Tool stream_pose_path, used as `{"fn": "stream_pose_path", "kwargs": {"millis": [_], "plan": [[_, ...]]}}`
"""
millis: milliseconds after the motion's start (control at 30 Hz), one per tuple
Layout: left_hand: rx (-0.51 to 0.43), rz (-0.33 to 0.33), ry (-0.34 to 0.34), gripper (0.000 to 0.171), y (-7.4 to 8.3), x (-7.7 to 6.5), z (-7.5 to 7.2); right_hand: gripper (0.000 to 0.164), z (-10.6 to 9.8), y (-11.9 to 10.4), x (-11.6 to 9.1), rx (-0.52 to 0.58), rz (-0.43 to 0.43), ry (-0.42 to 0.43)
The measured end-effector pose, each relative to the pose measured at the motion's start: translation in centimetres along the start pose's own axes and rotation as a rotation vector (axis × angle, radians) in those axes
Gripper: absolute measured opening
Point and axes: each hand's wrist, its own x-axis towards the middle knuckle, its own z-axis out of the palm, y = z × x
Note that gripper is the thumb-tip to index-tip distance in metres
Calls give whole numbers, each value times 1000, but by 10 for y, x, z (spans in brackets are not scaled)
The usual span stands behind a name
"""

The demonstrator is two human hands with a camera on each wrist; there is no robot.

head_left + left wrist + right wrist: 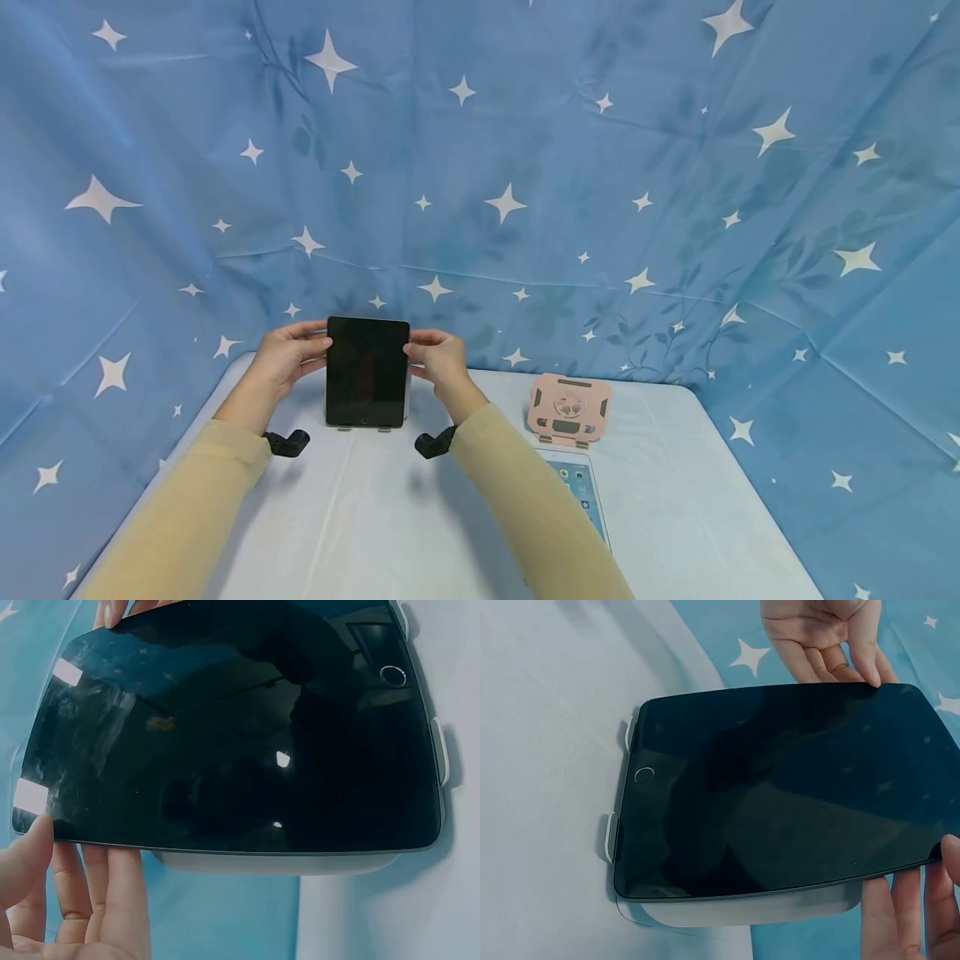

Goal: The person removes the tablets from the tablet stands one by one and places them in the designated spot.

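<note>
A black tablet (367, 371) with a dark screen stands nearly upright at the back left of the table. Its home-button end is down, on the two small lips of a pale tablet stand (817, 904) that is mostly hidden behind it. My left hand (281, 362) pinches the tablet's upper left edge, thumb at the front and fingers behind. On the opposite edge, at about the same height, my right hand (444, 364) pinches it likewise. The left wrist view shows the left thumb (28, 859) at the screen's corner.
A pink tablet stand (570, 408) with a round cut-out pattern is on the table to the right. In front of it lies a white tablet (581, 483) with a lit screen, partly covered by my right sleeve. Blue star-printed cloth (525, 125) hangs behind the white table (660, 500).
</note>
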Motion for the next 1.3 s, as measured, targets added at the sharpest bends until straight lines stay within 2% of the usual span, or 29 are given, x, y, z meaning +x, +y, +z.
{"fn": "stream_pose_path", "kwargs": {"millis": [133, 333, 667, 1067, 1300], "plan": [[-17, 5, 17, 28, -1, 0, 1, 16, 0, -1, -1, -2, 4, 2], [-27, -4, 31, 29, 0, -3, 1, 15, 0, 0, -2, -12, -2, -6], [-67, 11, -6, 29, 8, -10, 1, 15, 0, -7, -5, -35, -21, -12], [-28, -15, 20, 28, 5, -13, 0, 18, -2, -10, -12, -41, 0, -33], [30, -25, 25, 32, 3, -17, 2, 17, -4, -8, -15, -54, 3, -32]]}}
